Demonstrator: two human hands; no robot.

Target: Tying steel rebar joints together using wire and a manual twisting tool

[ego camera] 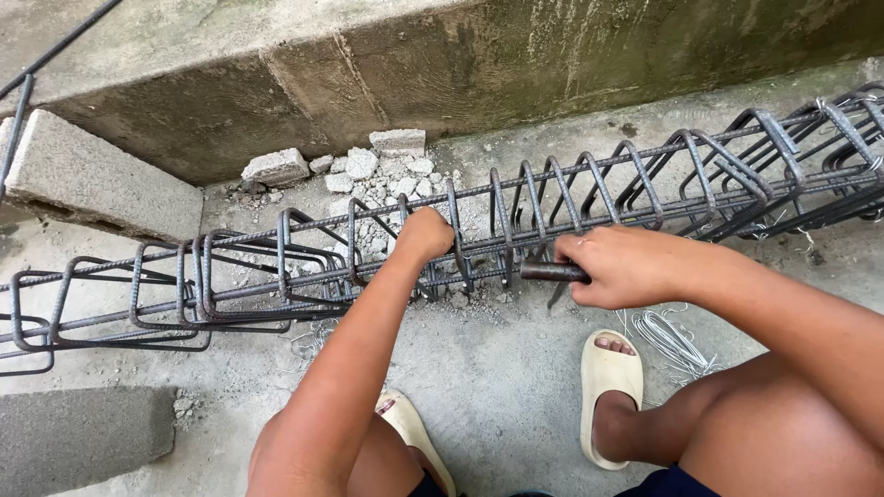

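On the concrete floor (497,368) at the foot of a wall (368,83), a long rebar cage (516,221) lies across your view. Your left hand (425,235) is clenched around one of its upper bars, beside a stirrup (456,235). Your right hand (626,267) grips a dark metal tool (551,271), its tip pressed against the cage. Loose tie wire (672,340) lies by your right sandal (606,387). Rubble (368,175) sits behind the cage, a concrete block (92,175) to the left.
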